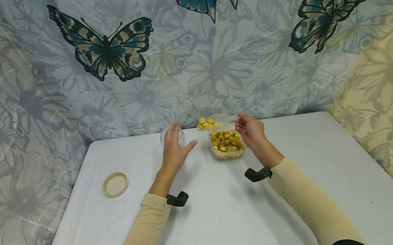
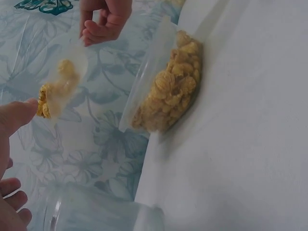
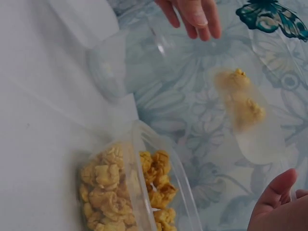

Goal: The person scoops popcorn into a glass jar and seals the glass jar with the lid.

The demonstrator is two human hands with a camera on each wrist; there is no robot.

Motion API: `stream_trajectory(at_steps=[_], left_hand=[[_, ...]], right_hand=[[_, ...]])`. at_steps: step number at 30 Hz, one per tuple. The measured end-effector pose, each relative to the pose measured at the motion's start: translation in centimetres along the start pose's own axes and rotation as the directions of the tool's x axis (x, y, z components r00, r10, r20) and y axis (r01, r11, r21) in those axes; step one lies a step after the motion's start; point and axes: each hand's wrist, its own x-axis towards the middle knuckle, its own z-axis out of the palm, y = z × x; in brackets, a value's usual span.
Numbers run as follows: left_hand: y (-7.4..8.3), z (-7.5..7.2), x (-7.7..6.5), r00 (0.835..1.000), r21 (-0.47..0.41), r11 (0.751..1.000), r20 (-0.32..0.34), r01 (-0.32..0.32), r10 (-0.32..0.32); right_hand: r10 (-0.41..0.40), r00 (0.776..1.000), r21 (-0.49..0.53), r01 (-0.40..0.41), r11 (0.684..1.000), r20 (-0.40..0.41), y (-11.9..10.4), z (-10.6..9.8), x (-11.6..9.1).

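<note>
My right hand point(image 1: 251, 130) grips the handle of a translucent plastic scoop point(image 3: 262, 142), raised above the table. Several yellow popcorn pieces point(image 1: 208, 123) lie in the scoop. Below it stands a clear plastic tub point(image 1: 229, 155) holding more caramel-coloured popcorn point(image 2: 175, 84). My left hand point(image 1: 175, 150) has its thumb and fingers spread apart and holds nothing. Beside and partly behind that hand, a clear glass jar point(image 3: 130, 60) stands upright without a lid; in the head view the fingers overlap its rim.
A round, cream-rimmed lid point(image 1: 115, 184) lies on the left part of the white-covered table point(image 1: 211, 222). Right behind the table's far edge hangs a butterfly-patterned cloth backdrop point(image 1: 219, 68).
</note>
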Motion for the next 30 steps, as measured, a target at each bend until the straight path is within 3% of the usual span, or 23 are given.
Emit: stream_trajectory(at_steps=[8,19,30], left_hand=[[-1.5,-0.8,0.1,0.996,-0.026,0.999,-0.082,0.029,-0.031],[-3.5,-1.4,0.0,0.989,-0.033,0.996,-0.119,0.080,-0.084],[-5.5,-1.1,-0.1,0.974,-0.128,0.968,-0.040,0.216,-0.223]], right_hand=[[-0.004,0.999,0.016,0.003,1.000,0.033,-0.1,1.3,0.2],[0.008,0.999,-0.055,-0.006,0.998,0.036,0.6,2.4,1.0],[0.040,0.999,-0.088,-0.037,0.995,0.035,1.8,3.4,1.2]])
